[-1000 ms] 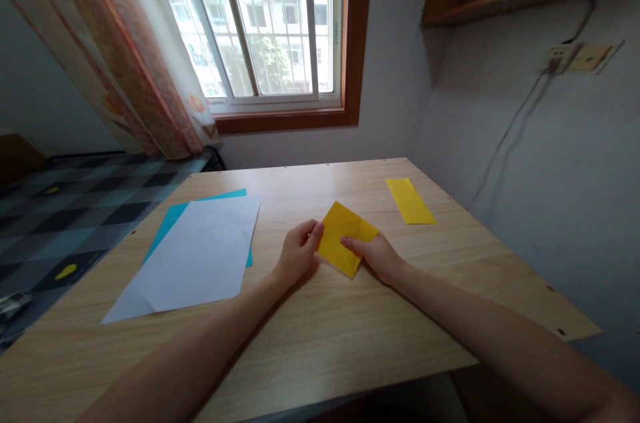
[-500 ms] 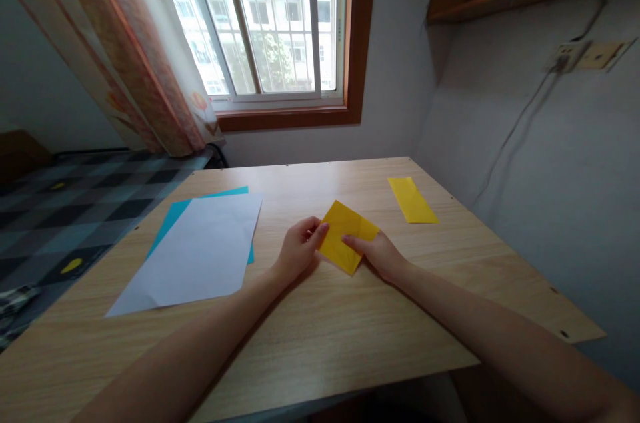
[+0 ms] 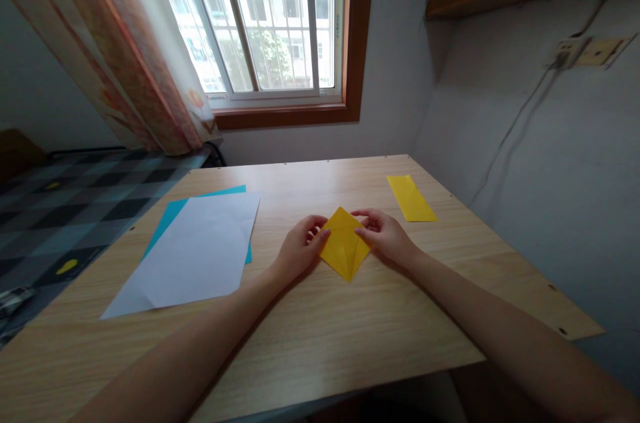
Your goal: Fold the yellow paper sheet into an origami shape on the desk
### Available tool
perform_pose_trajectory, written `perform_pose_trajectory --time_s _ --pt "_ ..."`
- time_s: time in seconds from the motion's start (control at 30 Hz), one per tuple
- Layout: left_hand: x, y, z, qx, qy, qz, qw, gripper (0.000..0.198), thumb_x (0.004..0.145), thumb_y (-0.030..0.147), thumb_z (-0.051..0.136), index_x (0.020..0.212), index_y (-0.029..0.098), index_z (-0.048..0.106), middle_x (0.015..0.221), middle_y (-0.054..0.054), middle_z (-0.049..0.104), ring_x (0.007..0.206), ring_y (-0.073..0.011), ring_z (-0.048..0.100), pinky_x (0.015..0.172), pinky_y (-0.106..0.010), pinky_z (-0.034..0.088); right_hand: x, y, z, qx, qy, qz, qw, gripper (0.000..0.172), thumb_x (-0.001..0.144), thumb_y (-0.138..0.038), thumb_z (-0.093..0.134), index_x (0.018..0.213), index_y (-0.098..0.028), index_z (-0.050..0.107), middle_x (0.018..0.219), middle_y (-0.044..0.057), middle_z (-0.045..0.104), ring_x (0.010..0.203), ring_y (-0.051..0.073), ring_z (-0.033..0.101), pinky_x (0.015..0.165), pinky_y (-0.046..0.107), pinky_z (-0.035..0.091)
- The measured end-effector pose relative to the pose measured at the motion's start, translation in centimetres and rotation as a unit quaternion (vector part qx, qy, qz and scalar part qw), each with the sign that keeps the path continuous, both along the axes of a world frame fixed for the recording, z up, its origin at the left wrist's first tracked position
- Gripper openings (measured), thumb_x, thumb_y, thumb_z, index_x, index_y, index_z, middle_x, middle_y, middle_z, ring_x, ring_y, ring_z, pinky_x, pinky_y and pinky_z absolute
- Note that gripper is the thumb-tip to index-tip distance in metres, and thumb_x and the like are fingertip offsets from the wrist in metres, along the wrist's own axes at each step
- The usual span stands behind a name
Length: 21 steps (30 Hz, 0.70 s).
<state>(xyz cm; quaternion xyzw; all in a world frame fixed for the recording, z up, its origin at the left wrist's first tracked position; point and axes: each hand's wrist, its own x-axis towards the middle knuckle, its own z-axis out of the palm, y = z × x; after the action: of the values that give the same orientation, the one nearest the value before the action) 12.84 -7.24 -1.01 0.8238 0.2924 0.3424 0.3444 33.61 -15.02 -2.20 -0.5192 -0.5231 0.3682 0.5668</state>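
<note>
A folded yellow paper, diamond-shaped with one corner toward me, is held over the middle of the table. Crease lines run down to its near corner. My left hand grips its left edge, thumb on top and fingers curled behind. My right hand pinches the right edge the same way, its thumb on the upper face. The fingertips under the paper are hidden.
On the wooden table, a white sheet overlaps a blue sheet at the left. A yellow paper strip lies at the back right. A cable hangs on the right wall.
My right hand has shifted up the paper's right side, from lying across it to pinching the edge. The yellow paper has turned so a corner points straight toward me.
</note>
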Motion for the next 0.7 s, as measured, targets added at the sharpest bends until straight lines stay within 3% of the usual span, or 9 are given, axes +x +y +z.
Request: perform_pose_trajectory --time_s 0.07,0.13,0.27,0.47,0.57,0.7 --pt "-0.2 -0.2 0.1 0.098 0.016 0.011 0.995 0.035 0.088 0.029 0.054 0.121 0.019 0.057 0.115 -0.010 0.059 0.097 -0.0208 0.057 0.082 -0.035 0.051 0.1 0.0 -0.1 -0.006 -0.020 -0.001 1.000 0.042 0.073 -0.031 0.069 0.113 -0.018 0.064 0.078 0.001 0.066 0.070 0.015 0.060 0.065 0.027 0.048" --pt "-0.4 -0.4 0.3 0.188 0.052 -0.007 0.981 0.041 0.088 0.024 0.053 0.129 0.022 0.054 0.128 -0.011 0.053 0.115 -0.0247 0.050 0.099 -0.043 0.043 0.1 -0.1 -0.1 -0.016 -0.021 0.012 1.000 0.042 0.073 -0.032 0.068 0.113 -0.018 0.065 0.078 0.001 0.067 0.069 0.016 0.060 0.064 0.027 0.047" --pt "-0.6 -0.8 0.4 0.264 0.137 -0.086 0.951 0.039 0.089 0.024 0.051 0.128 0.022 0.055 0.127 -0.010 0.056 0.124 -0.0274 0.044 0.108 -0.047 0.035 0.1 -0.1 -0.3 -0.030 -0.056 0.015 0.998 0.037 0.075 -0.034 0.066 0.108 -0.017 0.068 0.074 0.001 0.066 0.066 0.016 0.058 0.062 0.027 0.046" --pt "-0.5 -1.0 -0.2 0.255 0.191 -0.137 0.938 0.054 0.089 0.041 0.055 0.138 0.020 0.045 0.135 -0.012 0.053 0.130 -0.0288 0.040 0.110 -0.049 0.032 0.4 0.0 -0.5 -0.038 -0.148 -0.011 0.988 0.032 0.079 -0.031 0.062 0.107 -0.017 0.070 0.081 0.003 0.067 0.072 0.017 0.059 0.065 0.028 0.046" --pt "-0.5 -0.8 -0.5 0.223 0.208 -0.141 0.942 0.067 0.085 0.046 0.060 0.143 0.020 0.037 0.139 -0.013 0.049 0.129 -0.0294 0.041 0.109 -0.049 0.033 0.7 -0.2 -0.3 -0.025 -0.236 -0.025 0.971 0.027 0.081 -0.030 0.062 0.103 -0.019 0.072 0.093 0.006 0.065 0.086 0.020 0.060 0.079 0.032 0.047" --pt "-0.5 -0.7 -0.6 0.206 0.208 -0.140 0.946 0.067 0.085 0.044 0.061 0.142 0.019 0.037 0.137 -0.014 0.051 0.127 -0.0286 0.044 0.108 -0.047 0.035 0.9 -0.7 0.0 -0.008 -0.332 -0.021 0.943 0.027 0.081 -0.024 0.060 0.105 -0.018 0.072 0.102 0.008 0.059 0.096 0.020 0.058 0.090 0.033 0.044"
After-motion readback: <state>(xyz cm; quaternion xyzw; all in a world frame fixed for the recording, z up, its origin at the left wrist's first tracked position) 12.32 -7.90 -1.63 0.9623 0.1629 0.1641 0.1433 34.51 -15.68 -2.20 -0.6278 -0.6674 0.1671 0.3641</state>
